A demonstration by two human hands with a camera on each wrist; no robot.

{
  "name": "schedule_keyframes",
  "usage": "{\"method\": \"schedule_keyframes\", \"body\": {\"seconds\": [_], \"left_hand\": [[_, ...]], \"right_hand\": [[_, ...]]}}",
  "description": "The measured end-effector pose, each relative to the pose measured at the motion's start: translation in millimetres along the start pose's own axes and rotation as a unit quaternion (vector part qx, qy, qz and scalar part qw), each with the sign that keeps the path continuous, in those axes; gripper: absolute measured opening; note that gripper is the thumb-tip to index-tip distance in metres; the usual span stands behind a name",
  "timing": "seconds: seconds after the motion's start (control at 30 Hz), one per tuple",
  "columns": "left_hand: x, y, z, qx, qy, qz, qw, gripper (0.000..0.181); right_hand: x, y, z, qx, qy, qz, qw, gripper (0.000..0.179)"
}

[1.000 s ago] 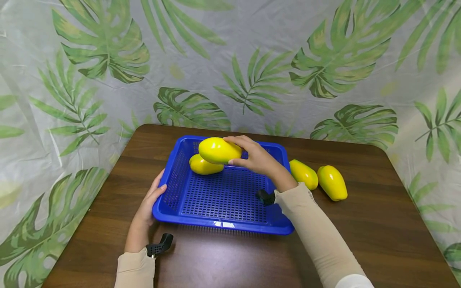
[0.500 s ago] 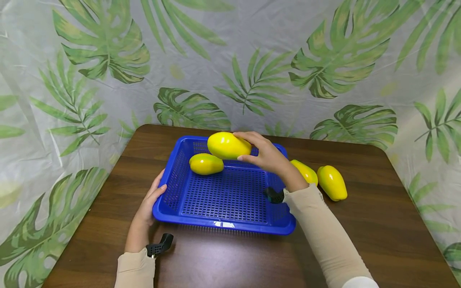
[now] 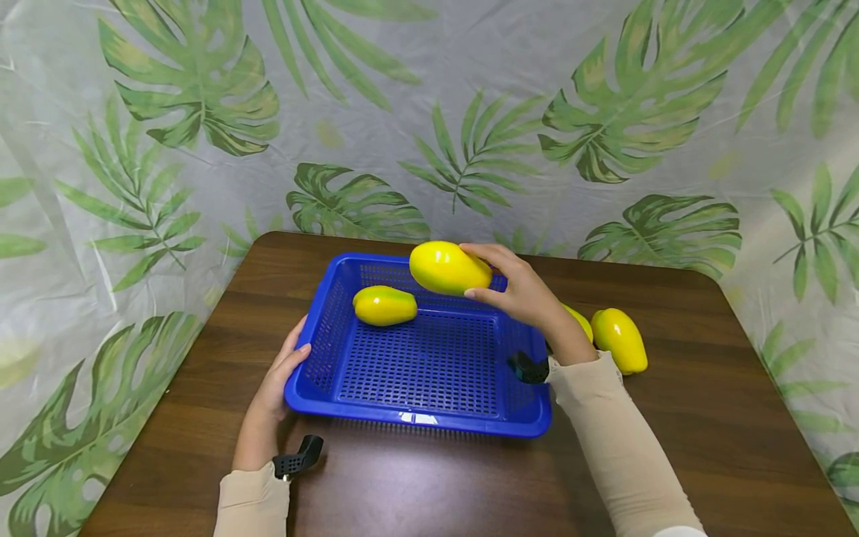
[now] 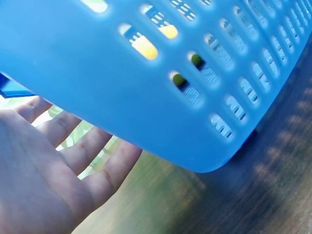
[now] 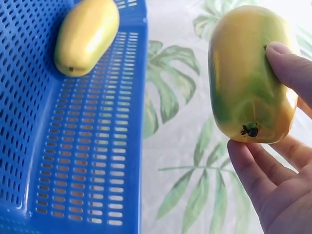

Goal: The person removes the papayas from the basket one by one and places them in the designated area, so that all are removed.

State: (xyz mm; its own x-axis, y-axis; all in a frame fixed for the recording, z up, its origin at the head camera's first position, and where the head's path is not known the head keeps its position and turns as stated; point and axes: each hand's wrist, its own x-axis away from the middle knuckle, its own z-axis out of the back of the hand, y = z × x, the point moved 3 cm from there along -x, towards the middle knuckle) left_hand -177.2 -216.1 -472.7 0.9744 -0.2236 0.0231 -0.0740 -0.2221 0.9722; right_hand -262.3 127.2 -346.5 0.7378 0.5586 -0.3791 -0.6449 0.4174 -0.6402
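Observation:
My right hand (image 3: pixel 520 291) grips a yellow-green papaya (image 3: pixel 444 267) by one end, thumb on one side and fingers on the other. It is held up over the back right part of a blue plastic basket (image 3: pixel 419 421). Inside the basket, a second papaya (image 3: pixel 384 306) lies on its side near the back left. The left hand (image 3: pixel 277 380) holds the basket's left rim, thumb at the top edge. In the left wrist view its fingers (image 4: pixel 114 168) touch the outer wall (image 4: pixel 112 87).
To the right of the basket, two more papayas lie on the brown wooden table (image 3: pixel 691 425): one in full view (image 3: pixel 619 340), the other papaya (image 3: pixel 579 319) partly behind the right forearm. A leaf-patterned curtain (image 3: pixel 483 89) hangs behind the table.
My right hand has moved right and slightly up with its papaya, uncovering more of the papaya in the basket. The left hand stays at the rim.

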Motion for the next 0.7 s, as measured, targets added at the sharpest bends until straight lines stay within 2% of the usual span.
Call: {"method": "schedule_keyframes", "body": {"seconds": [0.7], "left_hand": [[-0.5,-0.1,0.2,-0.004,0.002,-0.002,1.0000,0.052]], "right_hand": [[36.5,5.1,26.3,0.025,0.046,-0.033,0.9981,0.063]]}}
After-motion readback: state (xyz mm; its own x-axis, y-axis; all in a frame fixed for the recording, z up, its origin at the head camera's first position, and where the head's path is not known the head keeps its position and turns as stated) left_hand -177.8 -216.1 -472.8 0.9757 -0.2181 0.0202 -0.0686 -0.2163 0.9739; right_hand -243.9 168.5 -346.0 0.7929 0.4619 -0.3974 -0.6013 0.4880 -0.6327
